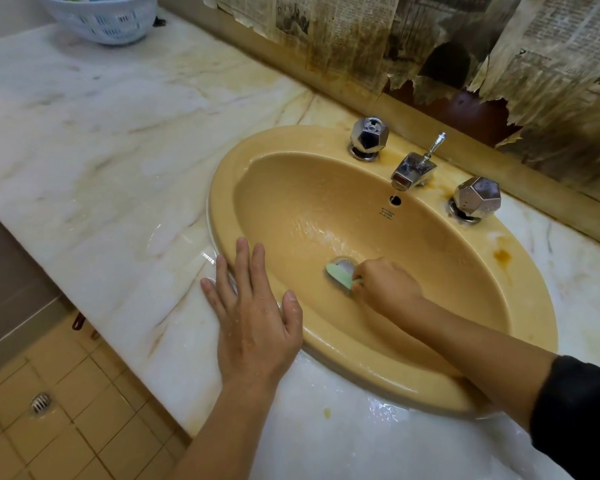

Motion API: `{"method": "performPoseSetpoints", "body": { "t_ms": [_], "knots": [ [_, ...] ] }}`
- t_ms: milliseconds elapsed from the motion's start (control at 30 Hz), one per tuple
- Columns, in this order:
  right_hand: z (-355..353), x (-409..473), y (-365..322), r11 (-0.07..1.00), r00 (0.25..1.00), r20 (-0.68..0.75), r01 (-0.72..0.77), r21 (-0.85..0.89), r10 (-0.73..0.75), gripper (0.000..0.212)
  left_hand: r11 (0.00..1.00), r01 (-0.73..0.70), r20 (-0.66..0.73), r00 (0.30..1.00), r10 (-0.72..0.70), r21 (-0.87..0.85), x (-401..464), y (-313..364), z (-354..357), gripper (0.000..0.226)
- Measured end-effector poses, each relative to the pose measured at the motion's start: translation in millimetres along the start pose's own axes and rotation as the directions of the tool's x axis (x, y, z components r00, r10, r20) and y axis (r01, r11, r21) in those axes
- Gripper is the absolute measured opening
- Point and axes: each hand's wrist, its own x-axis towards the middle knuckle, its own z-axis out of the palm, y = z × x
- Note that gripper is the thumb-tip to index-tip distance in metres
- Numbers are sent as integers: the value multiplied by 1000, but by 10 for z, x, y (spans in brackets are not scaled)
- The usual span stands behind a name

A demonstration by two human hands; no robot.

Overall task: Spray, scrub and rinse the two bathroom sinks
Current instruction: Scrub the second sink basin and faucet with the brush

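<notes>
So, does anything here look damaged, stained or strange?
Yes. The newspaper covering the wall behind the sink is torn, brown-stained and peeling, exposing a dark patch. An orange rust-like stain marks the sink's rim below the right tap knob, with fainter staining around the spout.

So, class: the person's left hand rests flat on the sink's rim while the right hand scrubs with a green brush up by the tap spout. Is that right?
Not quite. The head view shows the right hand scrubbing with the green brush down at the drain in the bowl's bottom, not by the tap spout. The left hand does rest flat on the sink rim.
</notes>
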Motion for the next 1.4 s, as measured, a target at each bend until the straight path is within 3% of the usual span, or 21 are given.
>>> {"method": "performPoseSetpoints", "body": {
  "t_ms": [200, 367, 533, 733, 867, 1000, 1100, 1400],
  "knots": [
    [-10, 165, 84, 993, 988, -137, -87, -82, 75, 23, 1000, -2, -6, 1000, 2, -10, 4, 0, -1, 72],
    [-159, 115, 311, 993, 1000, -29, -14, -119, 10, 19, 1000, -4, -2, 1000, 4, -5, 7, -8, 5, 71],
    [-143, 162, 162, 997, 998, -60, 5, -78, -9, 19, 1000, -3, 1, 1000, 3, 5, 10, -3, 4, 71],
    [-253, 71, 332, 974, 990, -7, 139, -176, -142, 17, 1000, -5, -3, 1000, 5, 2, 9, -4, 5, 71],
    [-309, 151, 99, 978, 996, -33, 79, -194, -87, 19, 1000, -3, -3, 1000, 3, 5, 15, -8, 12, 71],
    [-212, -23, -68, 963, 987, 35, 163, -215, -159, 25, 1000, 0, -5, 1000, 0, 5, 21, -14, 2, 72],
    [-198, -121, 113, 951, 990, 82, 131, -279, -112, 25, 1000, 6, 1, 1000, -6, -2, 28, -9, -4, 72],
    [-382, -279, -72, 986, 998, 64, 8, -166, 3, 19, 995, -15, 36, 999, 18, -101, 39, -7, -114, 77]
  ]
}}
